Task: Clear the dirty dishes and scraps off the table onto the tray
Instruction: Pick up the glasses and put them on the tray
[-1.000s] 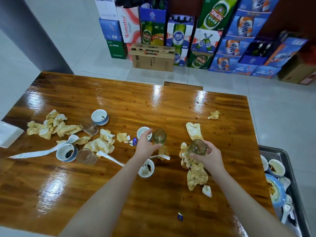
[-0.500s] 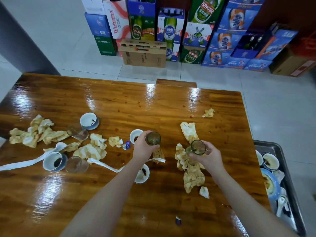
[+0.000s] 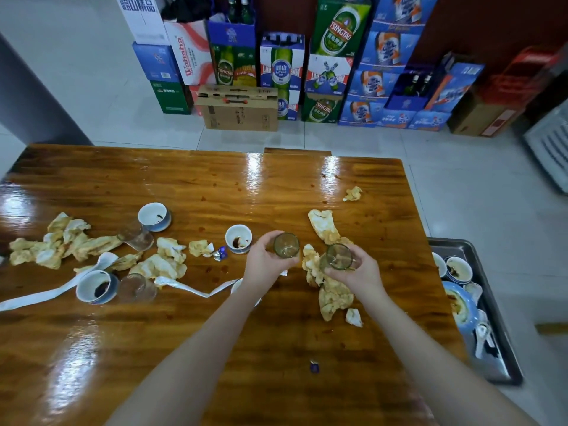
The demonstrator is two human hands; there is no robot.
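Nearest: a small blue wrapper (image 3: 314, 368) alone on the glossy wooden desk (image 3: 215, 348), between two bare forearms. Off the desk's right edge and lower: a metal tray (image 3: 455, 246), already loaded with blue-and-white bowls (image 3: 459, 270) and spoons. Parked close, probably to keep each carry short.

Mid-desk: right grip (image 3: 359, 275) curled round a green-tinted glass (image 3: 337, 256), held over a heap of stained napkins (image 3: 333, 298). Left grip (image 3: 262, 262) clasping a second glass (image 3: 286, 245). Both glasses mouth up, likely to keep any dregs in. One per grip, seemingly for clearing two in a single trip to the tray.

Just left of the left grip: a sauce-stained cup (image 3: 238, 239), not yet collected. Further left: more crumpled napkins (image 3: 159, 262), a torn paper strip (image 3: 46, 295), two further cups (image 3: 92, 285) and two clear glasses (image 3: 135, 287) seemingly tipped over — all awaiting clearance.

Farther up: a lone napkin ball (image 3: 353, 193) near the far right corner. Beyond the desk, on the tiled floor: stacked beer cartons (image 3: 335, 50).
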